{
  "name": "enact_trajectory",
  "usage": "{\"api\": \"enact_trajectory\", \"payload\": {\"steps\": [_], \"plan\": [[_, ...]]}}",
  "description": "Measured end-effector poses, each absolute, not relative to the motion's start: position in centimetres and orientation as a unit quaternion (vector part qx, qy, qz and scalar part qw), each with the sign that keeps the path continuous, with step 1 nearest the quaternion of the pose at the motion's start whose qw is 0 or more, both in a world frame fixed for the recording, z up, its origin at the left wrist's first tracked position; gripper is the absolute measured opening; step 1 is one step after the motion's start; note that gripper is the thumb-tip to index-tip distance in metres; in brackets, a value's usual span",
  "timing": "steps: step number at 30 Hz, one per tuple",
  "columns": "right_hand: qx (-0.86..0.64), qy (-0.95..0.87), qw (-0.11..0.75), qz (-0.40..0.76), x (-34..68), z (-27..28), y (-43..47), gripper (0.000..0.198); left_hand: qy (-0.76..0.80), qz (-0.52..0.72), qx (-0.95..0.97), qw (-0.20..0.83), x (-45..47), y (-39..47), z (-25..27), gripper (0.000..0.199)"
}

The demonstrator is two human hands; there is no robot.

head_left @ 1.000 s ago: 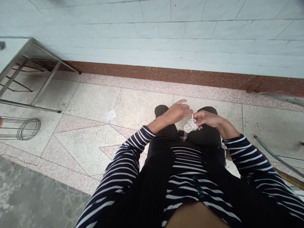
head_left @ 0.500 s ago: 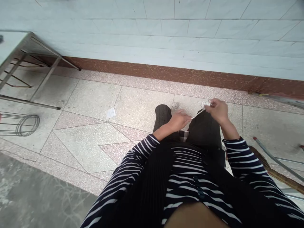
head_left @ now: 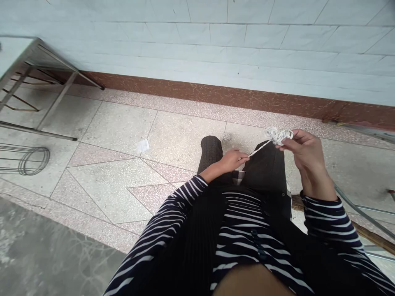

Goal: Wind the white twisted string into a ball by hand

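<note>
A looped bundle of white cord (head_left: 277, 135) is pinched between the thumb and fingers of my right hand (head_left: 307, 152), above my right knee. From the bundle a straight length of the same cord (head_left: 259, 149) slants down to my left hand (head_left: 233, 160). That hand grips the strand between thumb and fingertips, over the gap between my thighs. On the floor just beyond my knees lies a small whitish ball (head_left: 226, 136), too small to make out clearly.
A metal-legged table (head_left: 55, 96) stands at the left by the tiled wall (head_left: 197, 37). Below it lies a black wire frame (head_left: 33, 160). A white paper scrap (head_left: 142, 146) is on the floor. At my right are metal bars (head_left: 365, 211) and a wooden pole (head_left: 375, 238).
My right hand has moved right and turned, so the cord bundle shows more fully. The left hand has stayed nearly in place, keeping its hold on the strand.
</note>
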State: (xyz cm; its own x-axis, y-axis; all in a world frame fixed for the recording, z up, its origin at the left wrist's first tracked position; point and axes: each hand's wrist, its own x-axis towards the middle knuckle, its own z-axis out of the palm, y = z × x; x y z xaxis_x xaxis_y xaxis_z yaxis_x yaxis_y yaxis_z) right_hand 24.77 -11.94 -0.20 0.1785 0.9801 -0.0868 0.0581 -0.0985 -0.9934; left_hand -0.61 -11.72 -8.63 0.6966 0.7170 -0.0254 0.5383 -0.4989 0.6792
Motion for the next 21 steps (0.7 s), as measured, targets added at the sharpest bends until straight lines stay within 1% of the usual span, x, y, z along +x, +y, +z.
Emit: {"api": "enact_trajectory", "payload": {"steps": [1,2,3,4,5,7,9,11,14,16,18,19,21], "plan": [[-0.606,-0.454,0.505,0.415,24.8,-1.0,-11.3,0.029,0.350,0.140,0.864,0.334,-0.5,-11.8,-8.0,0.028],[-0.632,-0.464,0.491,0.381,24.6,-2.0,-10.8,0.030,0.336,0.153,0.872,0.321,-0.5,-11.7,-7.3,0.029],[-0.651,-0.477,0.463,0.367,24.2,-2.9,-10.7,0.030,0.328,0.164,0.880,0.301,-0.6,-11.5,-6.6,0.029],[-0.661,-0.493,0.422,0.376,23.6,-3.8,-10.8,0.032,0.323,0.172,0.888,0.278,-0.8,-11.2,-5.8,0.029],[-0.653,-0.509,0.378,0.415,22.9,-4.5,-11.3,0.033,0.319,0.173,0.896,0.256,-1.1,-10.7,-5.1,0.030],[-0.579,-0.523,0.297,0.550,21.7,-5.1,-12.9,0.036,0.315,0.164,0.907,0.227,-1.8,-9.7,-4.3,0.029],[-0.490,-0.497,0.258,0.668,21.3,-4.5,-14.7,0.039,0.312,0.160,0.906,0.235,-2.5,-9.0,-4.2,0.027],[-0.443,-0.454,0.277,0.722,21.7,-3.1,-15.8,0.042,0.315,0.169,0.893,0.271,-2.8,-9.0,-4.8,0.025],[-0.446,-0.398,0.369,0.712,22.7,-1.3,-15.7,0.045,0.343,0.172,0.866,0.320,-2.2,-10.1,-6.3,0.025],[-0.480,-0.384,0.430,0.661,22.9,-1.1,-14.6,0.044,0.346,0.152,0.863,0.336,-1.5,-11.2,-6.9,0.032],[-0.535,-0.397,0.474,0.576,22.5,-2.1,-13.5,0.041,0.330,0.135,0.872,0.334,-0.9,-12.0,-7.1,0.035],[-0.564,-0.412,0.480,0.531,22.2,-2.9,-13.0,0.041,0.323,0.131,0.879,0.324,-0.8,-12.1,-6.9,0.033],[-0.607,-0.456,0.448,0.471,21.3,-4.8,-12.6,0.039,0.321,0.127,0.894,0.285,-1.0,-12.0,-6.5,0.026]]}}
